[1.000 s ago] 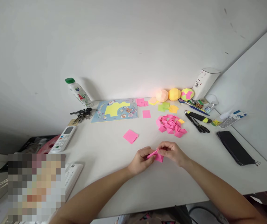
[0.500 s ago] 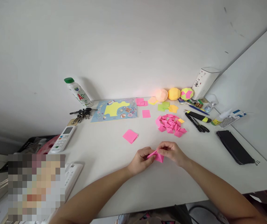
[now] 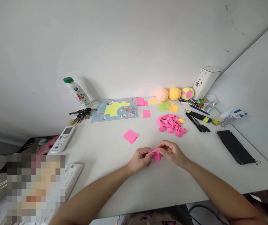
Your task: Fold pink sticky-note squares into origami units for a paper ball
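Note:
A pink paper piece (image 3: pixel 157 156), partly folded, is held between my two hands above the front middle of the table. My left hand (image 3: pixel 142 160) pinches its left side between thumb and fingers. My right hand (image 3: pixel 172 152) has its thumb and fingers closed on the upper right edge. Fingers hide part of the folds. Just beyond my left hand lies a small stack of pink paper squares (image 3: pixel 130 136). Past my right hand is a pile of folded pink paper pieces (image 3: pixel 170 124).
Three paper balls (image 3: pixel 174 93) stand by the wall. Scissors (image 3: pixel 198 123), a utility knife (image 3: pixel 200 116) and a black pouch (image 3: pixel 235 148) lie right. A blue booklet (image 3: pixel 98 114), bottle (image 3: pixel 78 93), keys (image 3: pixel 83 114) and remote (image 3: pixel 63 139) are left. A single pink square (image 3: pixel 146 113) lies mid-table.
The pink paper has turned slightly in my hands and shifted a little left. My right hand has moved slightly left along its edge. Both hands keep hold of it.

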Available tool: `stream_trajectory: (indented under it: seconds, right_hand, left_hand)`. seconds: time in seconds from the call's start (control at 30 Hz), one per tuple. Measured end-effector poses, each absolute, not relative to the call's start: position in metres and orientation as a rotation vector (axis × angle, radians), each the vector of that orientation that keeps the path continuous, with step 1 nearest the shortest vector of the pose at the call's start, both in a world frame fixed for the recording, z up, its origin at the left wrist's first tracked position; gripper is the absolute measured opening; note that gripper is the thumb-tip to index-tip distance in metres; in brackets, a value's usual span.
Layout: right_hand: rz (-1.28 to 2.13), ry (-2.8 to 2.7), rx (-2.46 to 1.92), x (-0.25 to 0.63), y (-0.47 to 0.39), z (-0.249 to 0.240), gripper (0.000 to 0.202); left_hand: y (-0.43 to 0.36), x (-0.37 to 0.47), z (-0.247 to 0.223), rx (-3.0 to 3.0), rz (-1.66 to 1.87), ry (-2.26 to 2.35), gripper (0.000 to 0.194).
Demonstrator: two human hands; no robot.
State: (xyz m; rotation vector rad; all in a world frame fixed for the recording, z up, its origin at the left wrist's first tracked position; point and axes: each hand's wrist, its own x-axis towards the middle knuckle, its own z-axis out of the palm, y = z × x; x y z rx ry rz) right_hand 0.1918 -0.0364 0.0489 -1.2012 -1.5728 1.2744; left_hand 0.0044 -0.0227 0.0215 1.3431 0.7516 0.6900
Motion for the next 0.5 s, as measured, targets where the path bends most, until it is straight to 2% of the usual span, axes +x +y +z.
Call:
stream_trajectory:
  seconds: [0.5]
  right_hand:
    - [1.272, -1.603, -1.209, 0.1915, -0.0365, 0.0509, 0.020]
  left_hand:
    - [-0.0231, 0.0042, 0.0226, 1.361, 0.706, 0.740, 0.033]
